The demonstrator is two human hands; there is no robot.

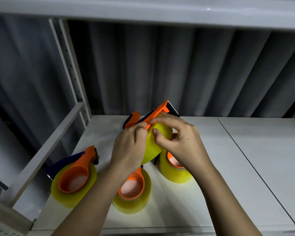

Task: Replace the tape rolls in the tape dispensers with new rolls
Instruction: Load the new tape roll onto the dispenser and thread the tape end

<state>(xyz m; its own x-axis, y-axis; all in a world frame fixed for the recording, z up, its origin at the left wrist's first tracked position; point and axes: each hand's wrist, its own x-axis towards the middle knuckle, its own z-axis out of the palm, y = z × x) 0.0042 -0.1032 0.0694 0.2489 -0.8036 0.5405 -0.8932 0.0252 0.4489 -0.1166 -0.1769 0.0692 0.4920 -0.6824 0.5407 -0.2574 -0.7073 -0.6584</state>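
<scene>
Hands hold one tape dispenser with a yellow roll up in the air over the shelf.

Left hand (129, 147) grips the orange tape dispenser (157, 113) by its frame, fingers curled round it, and the right hand (180, 138) pinches the yellow tape roll (156, 145) that sits in it, thumb pressed on the roll's face. Both are lifted above the middle of the white shelf (245, 167). Three more dispensers with yellow rolls lie flat on the shelf: one (73, 178) near the left edge, one (132, 191) toward the front edge under the left arm, and one (174, 169) just beside it, under the right wrist. Another orange handle (133, 118) pokes up behind the left hand, near the back edge. A grey curtain (177, 68) hangs behind.
</scene>
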